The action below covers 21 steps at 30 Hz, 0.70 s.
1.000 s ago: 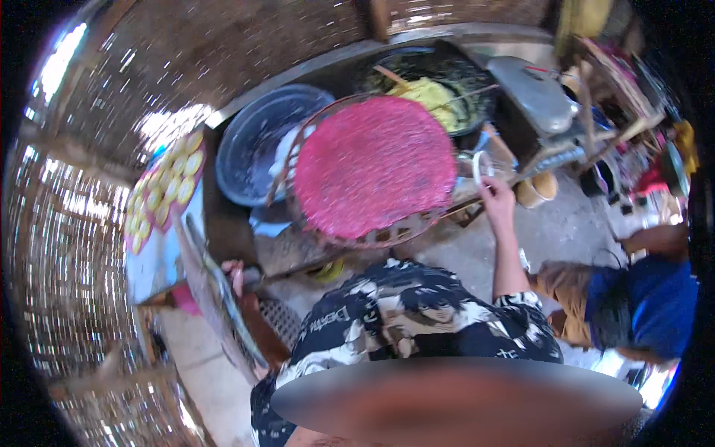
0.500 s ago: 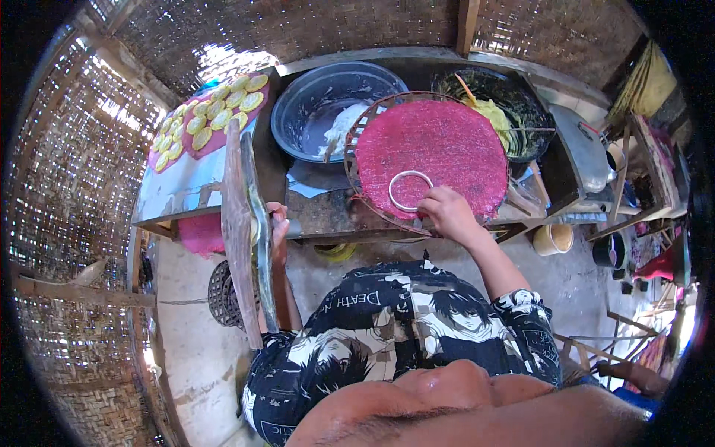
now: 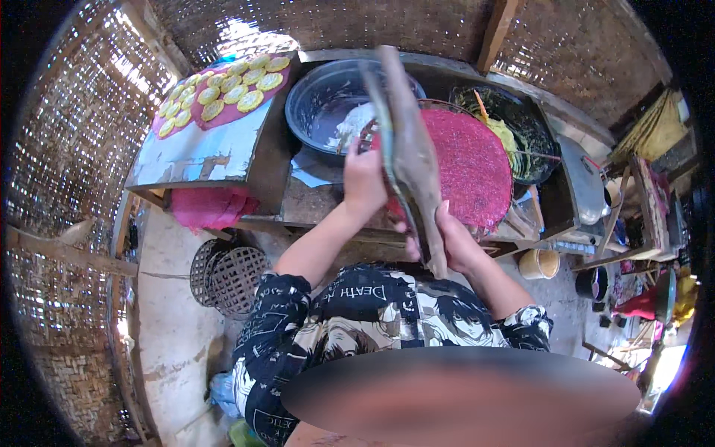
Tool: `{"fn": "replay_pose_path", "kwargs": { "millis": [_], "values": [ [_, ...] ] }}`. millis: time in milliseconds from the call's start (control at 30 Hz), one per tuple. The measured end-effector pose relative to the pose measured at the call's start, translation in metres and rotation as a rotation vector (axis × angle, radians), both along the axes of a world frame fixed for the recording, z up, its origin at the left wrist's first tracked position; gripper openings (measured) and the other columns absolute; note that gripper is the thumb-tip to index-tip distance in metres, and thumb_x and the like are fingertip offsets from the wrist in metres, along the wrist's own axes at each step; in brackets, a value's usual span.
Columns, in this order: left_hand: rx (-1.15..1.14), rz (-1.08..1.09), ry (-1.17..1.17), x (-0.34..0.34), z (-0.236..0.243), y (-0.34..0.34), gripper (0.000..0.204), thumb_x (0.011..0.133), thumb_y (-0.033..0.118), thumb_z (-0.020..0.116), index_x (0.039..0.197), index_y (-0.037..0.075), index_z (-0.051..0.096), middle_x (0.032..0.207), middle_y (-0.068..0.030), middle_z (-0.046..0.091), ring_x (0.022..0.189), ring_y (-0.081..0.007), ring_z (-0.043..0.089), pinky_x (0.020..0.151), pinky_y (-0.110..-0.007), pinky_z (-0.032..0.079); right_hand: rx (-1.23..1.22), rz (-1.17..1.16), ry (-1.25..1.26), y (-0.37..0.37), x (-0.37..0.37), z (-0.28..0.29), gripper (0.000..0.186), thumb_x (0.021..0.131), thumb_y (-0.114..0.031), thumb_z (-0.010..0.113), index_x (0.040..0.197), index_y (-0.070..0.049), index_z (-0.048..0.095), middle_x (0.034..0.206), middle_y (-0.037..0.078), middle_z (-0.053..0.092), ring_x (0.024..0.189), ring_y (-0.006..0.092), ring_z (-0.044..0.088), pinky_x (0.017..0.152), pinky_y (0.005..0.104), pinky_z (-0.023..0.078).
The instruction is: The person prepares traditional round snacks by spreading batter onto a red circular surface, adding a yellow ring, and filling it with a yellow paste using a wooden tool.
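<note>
Both of my hands hold a long tool of two wooden pieces (image 3: pixel 414 160) lying side by side, one edged in green, its exact kind unclear. My left hand (image 3: pixel 366 182) grips its left side near the middle. Lower down, my right hand (image 3: pixel 460 242) is closed round the near end, thumb on one side and fingertips on the other. The tool stands steeply across the view, its far end blurred. Behind it lies a round tray lined with pink cloth (image 3: pixel 469 167). No pale ring is visible now; the tool and hands cover part of the cloth.
A grey basin (image 3: pixel 316 100) with white dough stands behind, and a black bowl (image 3: pixel 540 153) with yellow-green dough at right. Yellow discs (image 3: pixel 234 94) lie on pink cloth at left. Dark lattice trays (image 3: pixel 237 276) rest on the floor, with a pale bucket (image 3: pixel 538 264) at right.
The wooden tool has moved from the left to in front of the pink cloth. My right hand has left the ring on the cloth and now holds the tool too. The view has shifted slightly.
</note>
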<state>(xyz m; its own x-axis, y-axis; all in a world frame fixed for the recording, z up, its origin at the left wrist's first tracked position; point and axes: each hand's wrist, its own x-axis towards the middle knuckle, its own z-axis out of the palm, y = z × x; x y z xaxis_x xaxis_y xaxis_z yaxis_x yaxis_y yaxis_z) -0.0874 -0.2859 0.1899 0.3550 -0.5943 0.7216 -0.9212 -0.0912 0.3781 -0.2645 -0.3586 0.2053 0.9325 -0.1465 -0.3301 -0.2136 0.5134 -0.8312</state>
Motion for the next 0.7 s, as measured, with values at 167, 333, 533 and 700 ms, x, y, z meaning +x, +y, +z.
{"fn": "replay_pose_path", "kwargs": {
  "millis": [167, 333, 533, 700],
  "values": [
    [0.112, -0.695, 0.786, 0.016, 0.023, -0.027, 0.068, 0.067, 0.035, 0.061, 0.120, 0.000, 0.037, 0.117, -0.0190, 0.045, 0.109, -0.0287, 0.045, 0.097, -0.046, 0.027, 0.051, -0.038, 0.047, -0.039, -0.031, 0.006, 0.069, 0.081, -0.062, 0.025, 0.109, -0.002, 0.044, 0.072, 0.008, 0.053, 0.051, 0.0141, 0.049, 0.040, 0.0246, 0.041],
    [-0.601, -1.444, 1.929, 0.066, 0.035, -0.069, 0.061, 0.082, 0.054, 0.031, 0.117, 0.007, 0.044, 0.092, -0.0092, 0.055, 0.094, -0.0292, 0.050, 0.088, -0.043, 0.036, 0.077, 0.140, 0.136, -0.062, -0.037, 0.018, 0.067, 0.085, -0.058, 0.021, 0.113, -0.001, 0.043, 0.070, 0.009, 0.054, 0.049, 0.0138, 0.049, 0.041, 0.0253, 0.043],
    [-0.712, -1.464, 2.006, 0.061, 0.002, -0.098, 0.062, 0.080, 0.060, 0.030, 0.113, 0.010, 0.047, 0.067, -0.0013, 0.046, 0.067, -0.0195, 0.048, 0.077, -0.041, 0.038, -0.123, 0.071, 0.331, -0.095, -0.041, 0.019, 0.061, 0.084, -0.058, 0.027, 0.102, -0.004, 0.049, 0.068, 0.010, 0.057, 0.047, 0.0143, 0.053, 0.039, 0.0261, 0.045],
    [-0.772, -1.578, 1.880, 0.064, -0.007, -0.105, 0.066, 0.080, 0.062, 0.027, 0.114, 0.009, 0.046, 0.070, -0.0034, 0.050, 0.068, -0.0219, 0.050, 0.075, -0.044, 0.041, -0.196, 0.069, 0.403, -0.108, -0.036, 0.025, 0.061, 0.083, -0.058, 0.029, 0.098, -0.004, 0.051, 0.065, 0.010, 0.057, 0.046, 0.0148, 0.053, 0.041, 0.0251, 0.044]
  ]
}}
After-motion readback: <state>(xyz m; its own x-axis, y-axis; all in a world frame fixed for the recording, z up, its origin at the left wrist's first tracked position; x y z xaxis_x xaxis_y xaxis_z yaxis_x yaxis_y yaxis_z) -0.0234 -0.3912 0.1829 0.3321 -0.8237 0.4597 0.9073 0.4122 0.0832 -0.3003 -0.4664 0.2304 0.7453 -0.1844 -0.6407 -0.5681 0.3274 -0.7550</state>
